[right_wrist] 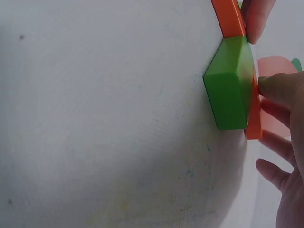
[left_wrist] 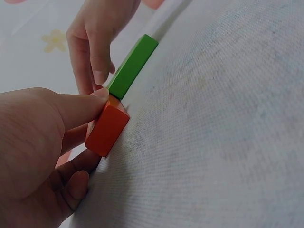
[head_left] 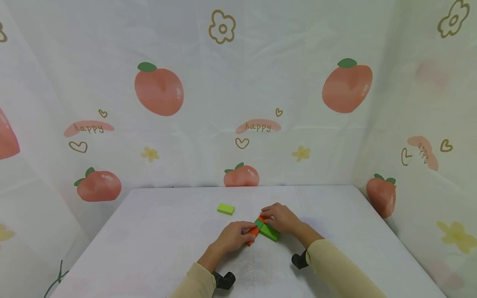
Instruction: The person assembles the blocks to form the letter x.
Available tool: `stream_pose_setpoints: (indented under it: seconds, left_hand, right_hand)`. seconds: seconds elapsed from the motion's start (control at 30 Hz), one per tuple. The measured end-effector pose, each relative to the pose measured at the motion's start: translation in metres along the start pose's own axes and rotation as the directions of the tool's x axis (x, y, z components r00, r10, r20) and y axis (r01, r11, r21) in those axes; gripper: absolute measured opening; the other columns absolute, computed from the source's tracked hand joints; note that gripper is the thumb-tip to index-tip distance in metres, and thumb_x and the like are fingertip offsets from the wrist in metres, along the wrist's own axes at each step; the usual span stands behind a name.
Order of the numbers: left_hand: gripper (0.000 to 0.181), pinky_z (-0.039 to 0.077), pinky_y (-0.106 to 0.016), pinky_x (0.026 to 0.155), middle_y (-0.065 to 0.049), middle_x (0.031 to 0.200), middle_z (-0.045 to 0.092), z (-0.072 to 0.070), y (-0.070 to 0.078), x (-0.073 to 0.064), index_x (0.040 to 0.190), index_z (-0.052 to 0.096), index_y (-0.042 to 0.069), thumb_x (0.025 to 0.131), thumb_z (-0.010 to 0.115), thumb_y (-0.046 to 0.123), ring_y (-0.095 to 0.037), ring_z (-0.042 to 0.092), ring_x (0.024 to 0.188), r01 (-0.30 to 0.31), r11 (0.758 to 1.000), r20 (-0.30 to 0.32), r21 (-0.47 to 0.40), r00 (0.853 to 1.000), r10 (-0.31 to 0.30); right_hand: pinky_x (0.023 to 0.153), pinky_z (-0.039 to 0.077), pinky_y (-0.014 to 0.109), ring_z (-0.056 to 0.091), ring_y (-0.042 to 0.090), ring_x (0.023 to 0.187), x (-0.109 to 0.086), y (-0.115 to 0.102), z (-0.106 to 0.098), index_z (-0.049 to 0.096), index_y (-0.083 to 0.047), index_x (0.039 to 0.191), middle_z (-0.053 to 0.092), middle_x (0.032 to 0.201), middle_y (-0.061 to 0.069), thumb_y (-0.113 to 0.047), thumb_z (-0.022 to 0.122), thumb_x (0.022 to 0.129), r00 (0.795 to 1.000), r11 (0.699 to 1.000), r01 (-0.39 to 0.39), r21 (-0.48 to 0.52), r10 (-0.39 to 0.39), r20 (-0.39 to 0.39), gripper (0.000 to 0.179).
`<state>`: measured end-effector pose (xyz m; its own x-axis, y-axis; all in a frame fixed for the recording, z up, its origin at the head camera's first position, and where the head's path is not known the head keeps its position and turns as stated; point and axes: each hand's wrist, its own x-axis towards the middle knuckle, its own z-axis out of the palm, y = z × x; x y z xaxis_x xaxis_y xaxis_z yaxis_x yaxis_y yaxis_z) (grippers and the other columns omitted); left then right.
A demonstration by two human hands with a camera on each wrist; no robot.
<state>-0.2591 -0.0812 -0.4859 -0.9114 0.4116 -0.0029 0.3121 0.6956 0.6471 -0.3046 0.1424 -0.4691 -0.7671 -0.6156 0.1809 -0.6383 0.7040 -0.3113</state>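
Left hand point(head_left: 232, 237) pinches near orange block point(head_left: 253, 234), fingers nearly together; right hand point(head_left: 284, 219) likewise pinches far orange block point(right_wrist: 255, 111). Long green block point(head_left: 270, 233) touches them on table point(head_left: 167, 240). Step seems aligning; next calls for steady hold, gentle squaring.

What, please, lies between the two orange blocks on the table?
In the head view, a small bluish-green block lies between the near orange block and the far orange block.

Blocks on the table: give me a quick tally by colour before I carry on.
Orange blocks: 2
Green blocks, one long and one small: 2
Yellow-green block: 1
Total visible: 5
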Motion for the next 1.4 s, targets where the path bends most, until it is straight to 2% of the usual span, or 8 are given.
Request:
stream_pose_setpoints:
  seconds: [0.27, 0.8, 0.93, 1.07, 1.2, 1.4]
  left_hand:
    - [0.041, 0.048, -0.041, 0.09, 0.002, 0.122, 0.064, -0.001, 0.0, 0.0, 0.129, 0.066, 0.022, 0.089, 0.071, 0.031, -0.013, 0.056, 0.096, -0.016, 1.0, -0.001, 0.004, 1.0, 0.016]
    - [0.041, 0.048, -0.041, 0.09, 0.003, 0.122, 0.064, 0.0, -0.002, 0.001, 0.129, 0.066, 0.023, 0.089, 0.071, 0.032, -0.013, 0.057, 0.097, -0.012, 1.0, -0.001, -0.008, 1.0, 0.012]
    - [0.041, 0.048, -0.042, 0.089, 0.003, 0.122, 0.064, 0.0, -0.002, 0.001, 0.129, 0.066, 0.023, 0.089, 0.071, 0.033, -0.013, 0.056, 0.095, -0.012, 1.0, -0.002, -0.003, 1.0, 0.012]
    - [0.041, 0.047, -0.043, 0.091, 0.003, 0.122, 0.064, 0.0, -0.003, 0.0, 0.128, 0.066, 0.023, 0.089, 0.071, 0.033, -0.014, 0.057, 0.098, -0.016, 1.0, -0.01, 0.002, 1.0, 0.016]
    - [0.041, 0.047, -0.042, 0.091, 0.003, 0.122, 0.064, 0.0, -0.003, 0.0, 0.128, 0.066, 0.023, 0.089, 0.071, 0.033, -0.014, 0.056, 0.099, -0.021, 1.0, -0.014, -0.002, 1.0, 0.021]
    - [0.042, 0.047, -0.038, 0.086, 0.004, 0.123, 0.064, -0.001, -0.003, 0.0, 0.129, 0.065, 0.022, 0.089, 0.071, 0.033, -0.012, 0.055, 0.094, -0.045, 0.999, -0.018, 0.013, 0.999, 0.045]
  right_hand:
    - [0.098, 0.044, 0.047, 0.052, 0.028, 0.116, 0.001, -0.006, -0.002, 0.071, -0.009, 0.119, 0.063, 0.125, 0.006, -0.018, 0.066, 0.093, 0.997, 0.998, -0.063, 0.015, 0.062, 0.037, 0.028]
    - [0.097, 0.044, 0.048, 0.053, 0.029, 0.115, -0.001, -0.006, -0.002, 0.07, -0.007, 0.119, 0.064, 0.124, 0.008, -0.015, 0.066, 0.092, 0.998, 0.998, -0.057, 0.028, 0.056, 0.021, 0.028]
    - [0.096, 0.044, 0.048, 0.054, 0.029, 0.113, -0.002, -0.004, 0.001, 0.071, -0.009, 0.117, 0.065, 0.122, 0.008, -0.016, 0.067, 0.092, 0.999, 0.999, -0.041, 0.029, 0.041, -0.018, 0.027]
    - [0.092, 0.046, 0.047, 0.056, 0.028, 0.108, -0.006, -0.003, 0.004, 0.072, -0.009, 0.114, 0.066, 0.118, 0.007, -0.016, 0.069, 0.09, 0.995, 1.0, -0.015, 0.023, 0.017, -0.102, 0.025]
    - [0.086, 0.048, 0.045, 0.055, 0.025, 0.099, -0.013, -0.006, 0.003, 0.071, -0.008, 0.112, 0.068, 0.111, 0.006, -0.016, 0.072, 0.088, 0.985, 0.999, -0.027, 0.046, 0.034, -0.17, 0.025]
    - [0.073, 0.047, 0.035, 0.052, 0.018, 0.084, -0.02, -0.014, 0.002, 0.069, -0.01, 0.111, 0.065, 0.092, 0.0, -0.019, 0.075, 0.086, 0.988, 0.996, -0.053, 0.071, 0.063, -0.141, 0.027]
